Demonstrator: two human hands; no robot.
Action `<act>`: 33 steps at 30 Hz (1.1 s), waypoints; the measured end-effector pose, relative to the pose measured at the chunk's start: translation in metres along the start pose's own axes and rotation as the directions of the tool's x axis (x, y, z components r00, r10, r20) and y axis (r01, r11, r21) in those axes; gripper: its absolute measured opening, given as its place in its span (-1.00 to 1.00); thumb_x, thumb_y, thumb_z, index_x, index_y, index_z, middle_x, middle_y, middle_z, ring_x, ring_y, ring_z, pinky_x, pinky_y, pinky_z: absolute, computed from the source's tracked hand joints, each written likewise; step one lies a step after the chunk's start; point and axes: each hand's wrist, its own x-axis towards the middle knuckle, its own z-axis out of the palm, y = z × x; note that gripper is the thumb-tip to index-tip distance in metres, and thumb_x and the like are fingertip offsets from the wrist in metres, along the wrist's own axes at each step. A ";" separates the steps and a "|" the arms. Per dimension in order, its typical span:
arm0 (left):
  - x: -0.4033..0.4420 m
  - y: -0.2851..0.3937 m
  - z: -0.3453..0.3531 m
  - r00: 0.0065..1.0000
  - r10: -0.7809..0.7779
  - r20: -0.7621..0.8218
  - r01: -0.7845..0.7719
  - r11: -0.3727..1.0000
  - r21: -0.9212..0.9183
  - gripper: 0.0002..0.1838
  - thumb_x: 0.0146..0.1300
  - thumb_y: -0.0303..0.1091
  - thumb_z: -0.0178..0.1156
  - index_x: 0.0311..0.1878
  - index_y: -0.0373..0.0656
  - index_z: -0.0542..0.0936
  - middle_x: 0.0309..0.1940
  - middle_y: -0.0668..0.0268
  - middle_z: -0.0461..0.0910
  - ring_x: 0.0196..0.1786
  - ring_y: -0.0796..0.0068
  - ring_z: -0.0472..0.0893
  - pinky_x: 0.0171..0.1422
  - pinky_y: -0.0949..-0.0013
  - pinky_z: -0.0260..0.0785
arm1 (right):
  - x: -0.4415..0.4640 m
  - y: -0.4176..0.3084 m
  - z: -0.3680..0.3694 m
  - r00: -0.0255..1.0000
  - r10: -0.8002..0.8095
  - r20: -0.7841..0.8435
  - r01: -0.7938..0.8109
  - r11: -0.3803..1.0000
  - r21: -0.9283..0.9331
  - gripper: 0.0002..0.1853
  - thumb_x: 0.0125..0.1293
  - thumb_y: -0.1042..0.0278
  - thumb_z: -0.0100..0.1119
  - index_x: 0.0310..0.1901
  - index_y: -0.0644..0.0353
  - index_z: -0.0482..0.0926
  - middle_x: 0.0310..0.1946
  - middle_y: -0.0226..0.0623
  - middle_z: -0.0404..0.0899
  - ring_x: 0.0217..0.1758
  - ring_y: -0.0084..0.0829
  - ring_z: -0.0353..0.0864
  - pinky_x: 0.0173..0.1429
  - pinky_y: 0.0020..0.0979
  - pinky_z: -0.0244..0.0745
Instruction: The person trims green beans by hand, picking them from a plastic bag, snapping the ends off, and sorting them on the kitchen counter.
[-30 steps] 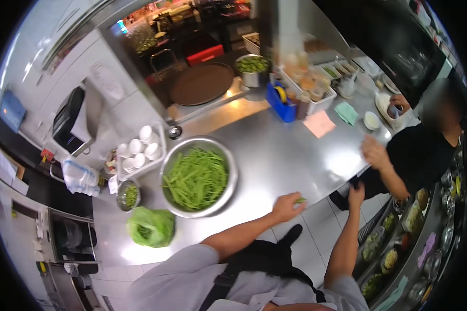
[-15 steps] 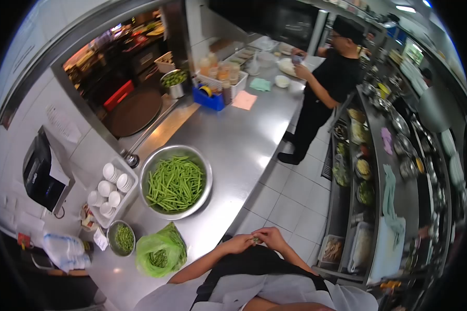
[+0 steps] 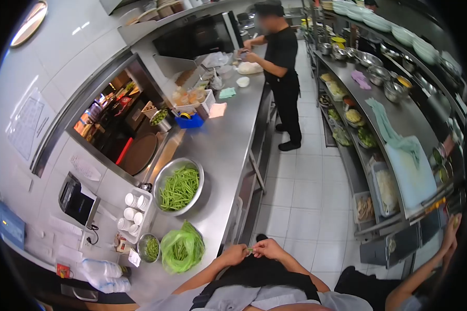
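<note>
Close to my apron, my left hand [image 3: 234, 255] and my right hand [image 3: 271, 250] meet with fingers pinched. Between the fingertips is a small green bean [image 3: 250, 250], partly hidden by them. On the steel counter to the left stands a large metal bowl [image 3: 201, 182] heaped with long green beans [image 3: 179, 189]. Nearer to me is a light-green plastic bag [image 3: 196, 239] with thin green pieces inside. A small metal bowl [image 3: 140, 251] beside the bag holds short green trimmings.
A tray [image 3: 148, 208] of small white cups stands by the wall. Farther along the counter [image 3: 220, 155], a person in black [image 3: 283, 67] works. At lower right, another person's arms [image 3: 425, 269] reach near a shelving unit [image 3: 347, 124] with bowls and food trays. White tiles [image 3: 306, 197] cover the floor.
My view has swung up and to the right, showing more floor and shelving. Another person's arms now appear at lower right. My hands remain together, and the bean between them shows more plainly.
</note>
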 end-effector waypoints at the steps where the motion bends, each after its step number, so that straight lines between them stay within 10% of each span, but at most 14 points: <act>1: -0.008 -0.006 0.014 1.000 0.006 -0.015 -0.006 1.000 -0.009 -0.66 0.42 -0.13 0.12 -0.09 -0.27 0.61 -0.22 -0.16 0.66 -0.06 -0.23 0.64 0.06 -0.10 0.43 | -0.013 0.009 0.004 1.000 0.005 0.005 -0.005 0.998 0.057 -0.82 0.43 0.37 0.25 -0.18 0.32 0.73 -0.42 -0.25 0.73 -0.41 -0.49 0.70 -0.29 -0.44 0.66; 8: -0.050 0.009 0.056 0.989 0.118 -0.084 -0.122 0.991 -0.050 -0.68 0.45 -0.17 0.10 -0.14 -0.29 0.57 -0.27 -0.15 0.65 -0.12 -0.27 0.62 -0.01 -0.08 0.44 | -0.092 -0.016 0.035 0.982 0.090 -0.163 -0.068 0.988 0.135 -0.81 0.37 0.37 0.26 -0.25 0.34 0.74 -0.50 -0.24 0.71 -0.48 -0.46 0.69 -0.33 -0.41 0.67; 14: -0.067 -0.009 0.069 0.970 0.202 -0.132 -0.213 0.974 -0.074 -0.69 0.42 -0.17 0.14 -0.10 -0.27 0.63 -0.30 -0.11 0.64 -0.16 -0.22 0.62 -0.04 -0.06 0.44 | -0.087 0.011 0.046 0.974 -0.163 -0.160 0.069 0.877 -0.475 -0.74 0.31 0.27 0.26 -0.39 0.32 0.68 -0.56 -0.20 0.68 -0.53 -0.44 0.66 -0.39 -0.32 0.57; 17: -0.108 0.003 0.044 0.922 0.275 -0.271 -0.224 0.953 0.204 -0.71 0.37 -0.16 0.20 -0.11 -0.19 0.71 -0.29 -0.07 0.65 -0.17 -0.17 0.63 -0.05 -0.03 0.45 | -0.103 -0.039 0.084 0.961 -0.231 -0.149 0.090 0.775 -0.625 -0.70 0.22 0.17 0.32 -0.36 0.30 0.67 -0.55 -0.07 0.67 -0.54 -0.25 0.65 -0.36 -0.21 0.55; 26: -0.160 -0.049 0.035 0.911 0.162 -0.379 -0.318 0.861 -0.396 -0.69 0.27 -0.12 0.36 -0.31 -0.23 0.75 -0.54 0.08 0.66 -0.48 0.22 0.64 -0.31 0.20 0.45 | -0.104 -0.087 0.177 0.946 -0.239 -0.221 -0.010 0.658 -0.753 -0.66 0.15 0.11 0.33 -0.28 0.27 0.69 -0.41 0.07 0.67 -0.39 0.00 0.66 -0.24 -0.11 0.56; 30: -0.141 -0.073 0.029 0.911 0.042 -0.409 -0.277 0.797 -0.537 -0.64 0.25 -0.05 0.40 -0.17 -0.20 0.73 -0.31 0.08 0.75 -0.27 0.31 0.72 -0.12 0.27 0.54 | -0.079 -0.086 0.204 0.717 -0.434 -0.545 -0.131 0.684 -0.718 -0.67 0.24 0.10 0.27 -0.19 0.24 0.72 -0.27 0.07 0.72 -0.18 0.04 0.74 -0.04 -0.11 0.61; 32: -0.161 -0.051 -0.006 0.950 0.008 -0.312 -0.244 0.644 -0.725 -0.66 0.29 -0.11 0.41 -0.20 -0.27 0.76 -0.43 0.39 0.71 -0.35 0.62 0.58 -0.22 0.41 0.45 | -0.063 -0.074 0.168 0.721 -0.193 -0.665 -0.254 0.820 -0.513 -0.65 0.31 0.07 0.32 -0.17 0.25 0.73 -0.33 -0.14 0.75 -0.23 -0.36 0.74 -0.15 -0.30 0.59; 33: -0.171 -0.039 -0.018 0.946 -0.043 -0.320 -0.236 0.582 -0.778 -0.70 0.30 -0.16 0.41 -0.27 -0.28 0.76 -0.49 0.46 0.64 -0.40 0.68 0.49 -0.27 0.49 0.37 | -0.061 -0.056 0.141 0.845 -0.081 -0.529 -0.220 0.848 -0.482 -0.64 0.53 0.22 0.05 0.15 0.34 0.53 -0.16 -0.01 0.68 -0.24 -0.37 0.66 -0.04 -0.38 0.65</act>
